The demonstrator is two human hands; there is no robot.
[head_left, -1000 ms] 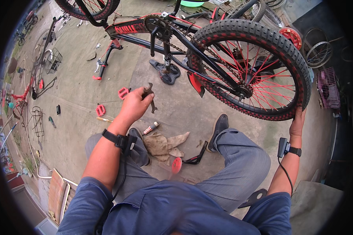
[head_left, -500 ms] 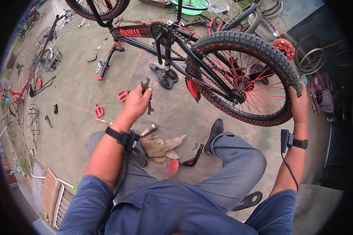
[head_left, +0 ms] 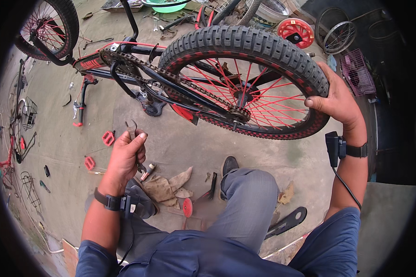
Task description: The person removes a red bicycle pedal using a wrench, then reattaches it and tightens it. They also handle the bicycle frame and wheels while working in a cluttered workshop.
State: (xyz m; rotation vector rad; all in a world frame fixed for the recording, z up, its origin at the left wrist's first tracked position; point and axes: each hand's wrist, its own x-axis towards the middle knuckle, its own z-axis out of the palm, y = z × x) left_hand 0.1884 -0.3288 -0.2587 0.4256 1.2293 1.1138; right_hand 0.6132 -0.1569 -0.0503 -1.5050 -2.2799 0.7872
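My left hand [head_left: 126, 156] is closed around a metal wrench [head_left: 133, 134] and held over the concrete floor, below the bicycle's chain [head_left: 171, 78]. My right hand [head_left: 338, 99] grips the knobby black tyre [head_left: 245, 39] of the rear wheel, which has red spokes [head_left: 263, 99]. The black and red bicycle frame [head_left: 125, 74] lies tipped in front of me, with the front wheel [head_left: 46, 27] at the upper left. Both wrists wear black bands.
On the floor by my knees lie a dirty rag [head_left: 164, 187], a small tube [head_left: 147, 171], red pedals [head_left: 108, 137], a red disc [head_left: 187, 207] and a black bracket [head_left: 286, 221]. Bicycle parts, a green basin [head_left: 164, 5] and spare wheels [head_left: 337, 34] ring the area.
The bicycle's rear wheel has come closer and higher in view, held by my right hand. My left hand with the wrench has drawn back toward me.
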